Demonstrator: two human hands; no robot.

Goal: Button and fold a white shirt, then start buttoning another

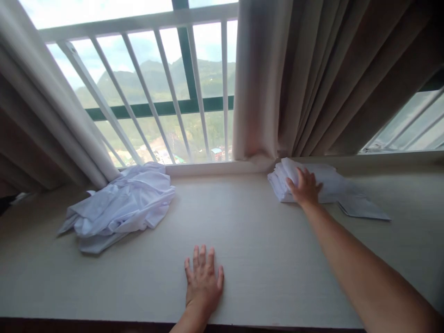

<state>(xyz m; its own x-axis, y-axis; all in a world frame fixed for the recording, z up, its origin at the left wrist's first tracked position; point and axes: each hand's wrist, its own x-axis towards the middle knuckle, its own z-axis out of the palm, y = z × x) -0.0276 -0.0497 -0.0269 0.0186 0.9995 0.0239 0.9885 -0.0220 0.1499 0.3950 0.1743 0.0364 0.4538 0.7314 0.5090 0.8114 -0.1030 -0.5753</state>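
My left hand [204,282] lies flat on the pale window ledge [239,222], its fingers spread and nothing in it. Farther right, my right hand [305,186] rests with fingers apart on top of a stack of folded white cloth [280,184]. A flat, thin corner of white fabric [364,207] sticks out from the stack to the right. On the left side of the ledge sits a loose, crumpled heap of white cloth [126,203]. Whether these are garments or sheets I cannot tell.
Behind the ledge is a window with a white railing [138,21] and green frame bars. Beige-brown curtains hang on the left [45,101] and on the right [294,78], reaching down to the ledge. The ledge's front edge runs along the bottom of the view.
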